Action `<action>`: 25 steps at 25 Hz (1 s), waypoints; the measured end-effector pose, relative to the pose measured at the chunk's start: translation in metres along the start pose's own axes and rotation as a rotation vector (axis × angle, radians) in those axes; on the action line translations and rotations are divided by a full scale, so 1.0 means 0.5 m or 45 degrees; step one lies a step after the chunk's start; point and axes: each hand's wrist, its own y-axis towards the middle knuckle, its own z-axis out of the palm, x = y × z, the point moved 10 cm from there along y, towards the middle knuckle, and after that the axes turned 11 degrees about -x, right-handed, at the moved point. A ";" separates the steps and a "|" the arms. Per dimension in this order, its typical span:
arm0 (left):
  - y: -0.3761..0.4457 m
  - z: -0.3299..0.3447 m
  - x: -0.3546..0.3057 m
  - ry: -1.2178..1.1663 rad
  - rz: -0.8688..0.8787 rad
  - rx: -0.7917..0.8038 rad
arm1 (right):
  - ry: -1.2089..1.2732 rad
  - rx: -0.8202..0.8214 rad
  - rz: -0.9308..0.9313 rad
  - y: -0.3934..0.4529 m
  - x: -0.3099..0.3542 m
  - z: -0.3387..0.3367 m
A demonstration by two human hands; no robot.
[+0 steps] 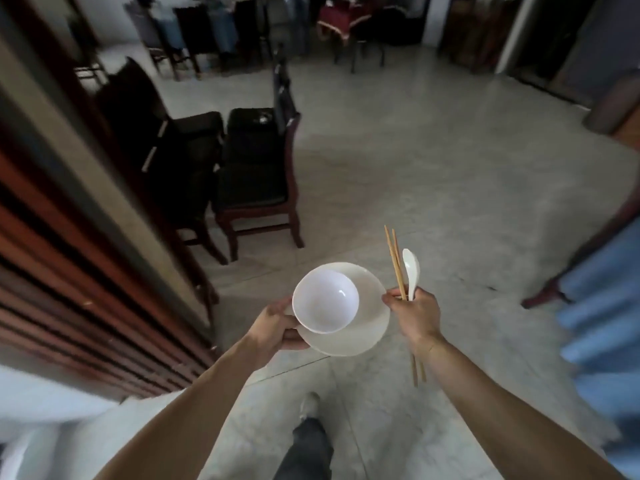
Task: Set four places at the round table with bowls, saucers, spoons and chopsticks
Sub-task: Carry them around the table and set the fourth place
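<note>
Mid-carry: left hand (277, 327) grips the round white saucer (360, 327) under the small white ceramic bowl (325, 303), right hand (414, 315) beside the saucer clutches wooden chopsticks (396, 265) plus white spoon (412, 271), so next probably find the table.

Bare forearms — dark trousers (308, 448), pale shoe (309, 403).

Both bare forearms extend forward from the lower edge. Left hand (277, 325): fingers curled beneath the saucer (369, 306) bearing the bowl (325, 303), thumb at the rim. Right hand (414, 315): closed in a fist round the chopsticks (394, 261) and spoon (411, 268), both pointing upward.
</note>
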 end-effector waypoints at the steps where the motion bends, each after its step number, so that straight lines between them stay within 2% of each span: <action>1: 0.033 0.032 -0.013 0.031 -0.011 0.048 | 0.005 -0.052 0.028 0.028 -0.008 -0.024; 10: 0.336 0.303 -0.183 0.432 0.036 0.483 | 0.010 -0.466 0.256 0.268 -0.031 -0.150; 15: 0.471 0.421 -0.273 0.655 0.119 0.630 | 0.040 -0.634 0.334 0.366 -0.021 -0.185; 20: 0.565 0.550 -0.342 0.820 0.224 0.807 | 0.091 -0.749 0.411 0.462 -0.015 -0.222; 25: 0.664 0.696 -0.403 0.873 0.303 0.852 | 0.140 -0.790 0.451 0.597 -0.015 -0.272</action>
